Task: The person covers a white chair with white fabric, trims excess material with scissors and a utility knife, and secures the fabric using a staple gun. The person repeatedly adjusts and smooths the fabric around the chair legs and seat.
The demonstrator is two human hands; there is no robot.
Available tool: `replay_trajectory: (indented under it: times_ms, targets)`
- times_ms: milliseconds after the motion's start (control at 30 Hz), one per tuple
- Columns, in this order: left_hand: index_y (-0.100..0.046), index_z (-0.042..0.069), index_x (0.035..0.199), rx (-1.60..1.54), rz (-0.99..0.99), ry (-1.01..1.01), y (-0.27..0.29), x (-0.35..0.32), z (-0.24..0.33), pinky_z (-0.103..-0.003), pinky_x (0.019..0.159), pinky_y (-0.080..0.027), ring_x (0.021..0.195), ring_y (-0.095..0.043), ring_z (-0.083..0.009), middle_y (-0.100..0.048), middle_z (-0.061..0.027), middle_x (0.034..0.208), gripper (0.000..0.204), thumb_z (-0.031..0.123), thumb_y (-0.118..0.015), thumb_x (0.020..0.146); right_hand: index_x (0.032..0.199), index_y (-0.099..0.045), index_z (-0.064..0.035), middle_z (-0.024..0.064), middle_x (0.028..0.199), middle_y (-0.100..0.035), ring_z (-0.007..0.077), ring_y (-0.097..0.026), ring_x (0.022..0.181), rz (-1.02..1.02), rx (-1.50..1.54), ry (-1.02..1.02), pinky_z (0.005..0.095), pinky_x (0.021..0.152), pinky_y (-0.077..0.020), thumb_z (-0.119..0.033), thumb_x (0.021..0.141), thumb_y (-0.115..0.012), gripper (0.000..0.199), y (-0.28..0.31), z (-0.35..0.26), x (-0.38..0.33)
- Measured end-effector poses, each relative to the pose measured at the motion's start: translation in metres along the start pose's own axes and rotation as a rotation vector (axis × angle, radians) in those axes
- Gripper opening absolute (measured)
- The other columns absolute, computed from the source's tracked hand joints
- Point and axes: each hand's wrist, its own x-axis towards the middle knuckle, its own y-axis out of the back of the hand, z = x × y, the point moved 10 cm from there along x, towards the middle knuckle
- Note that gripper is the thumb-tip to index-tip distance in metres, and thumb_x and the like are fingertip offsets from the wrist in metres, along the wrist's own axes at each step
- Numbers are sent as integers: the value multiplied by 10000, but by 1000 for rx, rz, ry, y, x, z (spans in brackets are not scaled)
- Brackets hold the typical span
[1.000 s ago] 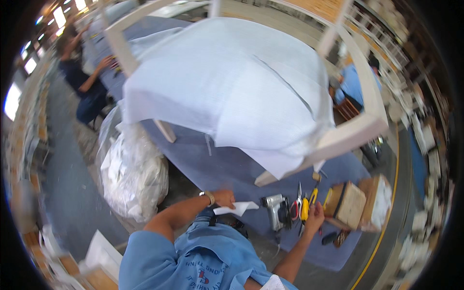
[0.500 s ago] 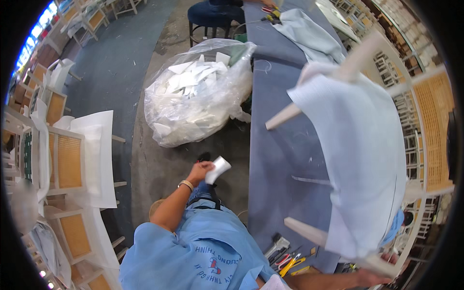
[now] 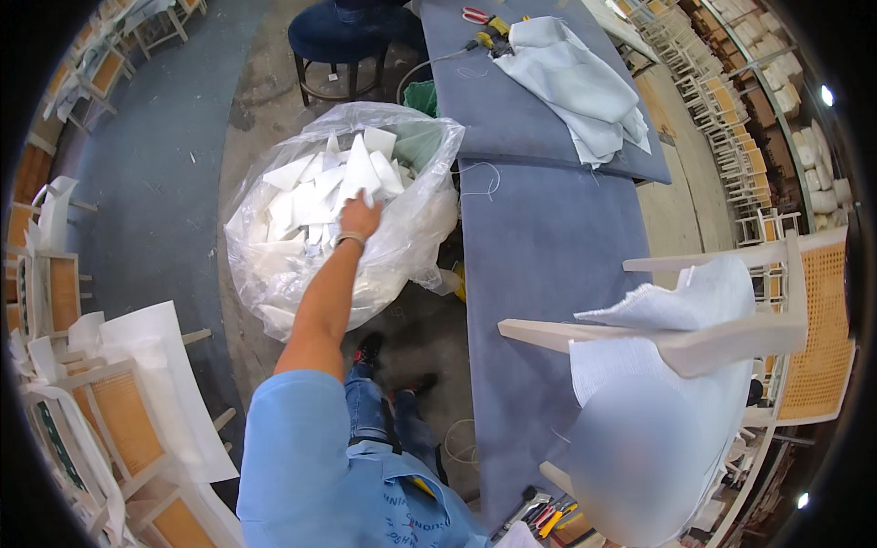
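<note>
Nearest the camera, hand tools with red and yellow handles point(image 3: 546, 517) lie at the near end of the long blue-grey tabletop point(image 3: 539, 247), close to the person's body. The right hand is out of view; its state cannot be told.

An upturned chair point(image 3: 694, 338) rests on the near part of the tabletop, legs pointing sideways, its seat wrapped in white fabric point(image 3: 653, 429) — laid over, it appears, so the underside can be reached. Its cane back shows at the right.

The left arm stretches forward and left over the floor. The left hand point(image 3: 359, 219) sits at the mouth of a large clear plastic bag point(image 3: 416, 205) standing on the floor just beside the tabletop. The fingers are curled loosely downward among the white offcuts point(image 3: 315, 196) heaped inside; whether they pinch a piece cannot be told. The bag stands open-mouthed within arm's reach — a likely reason for its position.

To the left, more cane-backed chairs point(image 3: 110, 411) stand grouped on the floor.

Farther along the tabletop lies folded pale fabric point(image 3: 575, 87), with more tools beyond it. A dark blue stool point(image 3: 343, 36) stands at the far end.
</note>
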Motion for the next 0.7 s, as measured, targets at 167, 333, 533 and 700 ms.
replay_trajectory:
  times_ms: [167,333,533,700]
  targets:
    - [-431,142,1479,-15,-106,-278,-92,-93,65,-534,968,-474,1177,-558,-402,-548,-222,1321,681,371,-651,877,1379,-487,-29,163,1359,-562,323,-561,1210,-33,-21,-28,527,1074,-418,-569,1015,-352,665,-20,6,-9]
    - [-519,52,1370,-174,-625,-248,-183,-291,-25,-527,999,-473,1184,-573,-449,-614,-245,1257,592,356,-624,873,1376,-488,-37,153,1359,-567,317,-565,1207,-93,12,-63,540,1078,-412,-558,1017,-354,647,-33,14,-10]
    - [-717,75,1141,236,-1108,-258,-182,-463,-157,-472,967,-516,1102,-646,-399,-681,-200,1187,441,406,-614,867,1371,-489,-46,141,1358,-573,310,-568,1204,-103,88,-55,555,1082,-405,-545,1019,-358,625,22,12,3]
    - [-725,66,1022,98,-603,-306,-106,-368,-82,-473,893,-538,1025,-673,-360,-714,-176,1061,359,365,-550,929,1368,-490,-53,132,1358,-577,305,-572,1201,-373,443,-20,568,1086,-399,-534,1021,-361,606,140,-26,74]
